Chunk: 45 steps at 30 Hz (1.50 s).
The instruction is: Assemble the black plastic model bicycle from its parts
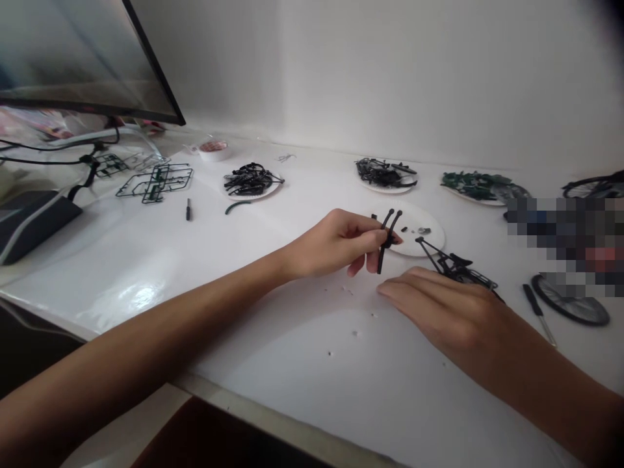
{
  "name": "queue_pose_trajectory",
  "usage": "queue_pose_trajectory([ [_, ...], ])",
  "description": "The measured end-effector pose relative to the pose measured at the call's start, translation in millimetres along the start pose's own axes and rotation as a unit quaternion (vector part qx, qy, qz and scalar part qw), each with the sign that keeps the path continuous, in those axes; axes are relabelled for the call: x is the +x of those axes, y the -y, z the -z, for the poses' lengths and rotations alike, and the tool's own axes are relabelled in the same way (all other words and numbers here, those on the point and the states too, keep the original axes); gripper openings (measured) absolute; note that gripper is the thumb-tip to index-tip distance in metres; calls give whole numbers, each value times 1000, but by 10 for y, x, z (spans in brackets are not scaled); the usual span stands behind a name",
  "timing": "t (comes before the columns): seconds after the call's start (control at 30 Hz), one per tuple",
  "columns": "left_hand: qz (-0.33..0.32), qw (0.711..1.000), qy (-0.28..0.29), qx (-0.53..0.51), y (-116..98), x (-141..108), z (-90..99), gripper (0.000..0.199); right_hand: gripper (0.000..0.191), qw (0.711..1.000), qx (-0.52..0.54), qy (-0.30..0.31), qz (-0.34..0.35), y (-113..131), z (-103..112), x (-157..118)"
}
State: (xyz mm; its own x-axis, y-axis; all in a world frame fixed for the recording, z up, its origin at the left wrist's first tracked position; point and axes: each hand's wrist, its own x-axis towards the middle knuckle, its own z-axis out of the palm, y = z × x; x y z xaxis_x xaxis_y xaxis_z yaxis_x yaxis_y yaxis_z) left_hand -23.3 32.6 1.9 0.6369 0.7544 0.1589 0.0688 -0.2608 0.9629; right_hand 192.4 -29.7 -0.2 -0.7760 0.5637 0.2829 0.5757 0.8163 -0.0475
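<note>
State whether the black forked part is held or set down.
Held: the left hand pinches the black forked part between thumb and fingers.

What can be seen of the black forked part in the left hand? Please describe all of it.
The black forked part looks like plain dark plastic. Two slim prongs with rounded ends point upward in the picture, side by side with a gap; they meet at a thicker middle, from which one straight stem runs down. The left hand pinches it near that middle, hiding some detail there. It appears raised off the white table; the right hand does not touch it.
</note>
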Motion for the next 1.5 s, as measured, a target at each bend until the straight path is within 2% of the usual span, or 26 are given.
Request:
queue_pose_trajectory([
  [0.13, -6, 1000, 3, -3, 11, 0, -5, 29, 19, 997, 49, -19, -48, -50, -90, -47],
  [0.23, 0, 1000, -2, -4, 13, 3, -18, 28, 13, 992, 75, -66, -82, -26, -108, -56],
  [0.3, 0, 1000, -26, 2, 14, 7, -41, 29, 9, 985, 79, -103, -116, 16, -81, -49],
  [0.4, -10, 997, -78, 7, 11, 6, -105, 31, 6, 957, 88, -171, -218, 79, -16, -35],
  [0.47, -15, 995, -94, 3, 7, -2, -158, 32, 11, 931, 122, -223, -261, 99, 21, -26],
  [0.53, -15, 996, -92, -6, 2, -15, -207, 34, 20, 912, 167, -262, -268, 101, 47, -15],
  [0.67, 5, 995, -99, -23, -31, -31, -298, 34, 26, 889, 211, -291, -284, 86, 86, 19],
  [0.87, 1, 978, -206, -39, -187, -61, -552, 33, 29, 866, 177, -359, -301, 139, 180, 88],
  [1.03, 0, 978, -205, -29, -225, -107, -665, 34, 32, 843, 157, -418, -300, 229, 205, 125],
  [1.13, 12, 979, -201, -42, -216, -101, -652, 35, 33, 846, 171, -429, -268, 235, 181, 112],
  [1.23, 34, 977, -200, -62, -221, -90, -645, 36, 33, 856, 157, -413, -266, 202, 167, 72],
  [1.33, 53, 975, -193, -92, -232, -94, -663, 39, 22, 890, 107, -341, -284, 164, 198, 8],
  [1.43, 76, 972, -182, -124, -224, -104, -686, 39, 16, 930, 64, -285, -224, 157, 264, -64],
  [1.5, 92, 968, -183, -148, -206, -104, -692, 40, 16, 940, 55, -279, -189, 173, 301, -97],
])
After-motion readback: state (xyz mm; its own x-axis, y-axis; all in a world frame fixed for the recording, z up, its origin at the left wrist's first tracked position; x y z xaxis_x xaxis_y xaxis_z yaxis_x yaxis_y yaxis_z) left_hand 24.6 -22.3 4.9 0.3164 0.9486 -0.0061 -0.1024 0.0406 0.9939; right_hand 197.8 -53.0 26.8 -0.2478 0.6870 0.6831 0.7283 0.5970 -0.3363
